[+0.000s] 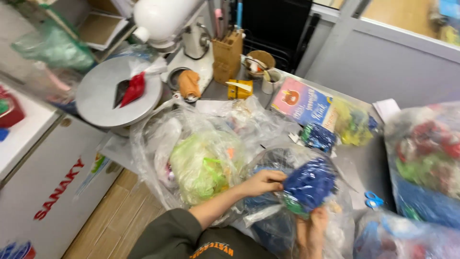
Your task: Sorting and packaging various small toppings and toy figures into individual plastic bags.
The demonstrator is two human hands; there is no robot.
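Both hands (pixel 261 182) half-hidden behind blue bag (pixel 309 184)

Bright, even indoor light from overhead; soft, faint shadows. Glare on crinkled clear plastic bags (pixel 211 144) at centre and on round grey metal lid (pixel 103 96) upper left. Motion-blurred throughout, smeared worst at right edge and lower corners.

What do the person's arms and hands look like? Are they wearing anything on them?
The left arm has a dark olive-green sleeve pushed up near the elbow, so the forearm is bare. The left hand and right hand are bare too: no gloves, and no rings or watch that I can see. The right arm is mostly out of view.
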